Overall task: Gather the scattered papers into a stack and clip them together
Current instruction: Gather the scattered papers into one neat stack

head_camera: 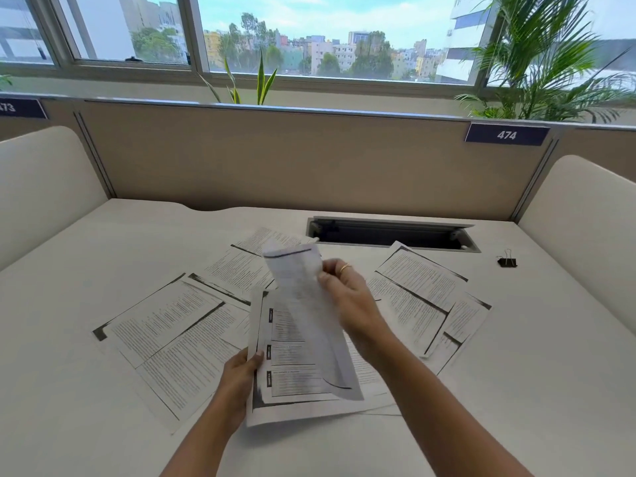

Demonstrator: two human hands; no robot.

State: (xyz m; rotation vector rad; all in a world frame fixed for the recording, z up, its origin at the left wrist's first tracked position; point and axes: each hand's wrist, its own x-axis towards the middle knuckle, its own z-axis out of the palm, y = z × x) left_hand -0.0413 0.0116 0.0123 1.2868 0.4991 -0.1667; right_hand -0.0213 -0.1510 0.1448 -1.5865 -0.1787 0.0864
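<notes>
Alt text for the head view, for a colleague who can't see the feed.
The right hand pinches a curling sheet above a second printed sheet that the left hand grips by its edge, over a desk. More printed pages lie scattered on both sides; a black binder clip sits apart, far right.

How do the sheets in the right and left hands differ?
The right-hand sheet is lifted and bowed, pinched by the right hand near its top; the left-hand sheet lies flatter and lower, gripped by the left hand at its left edge. The right-hand sheet is blurred; the left-hand sheet shows boxed sections with dark tabs. Both are printed white paper.
</notes>
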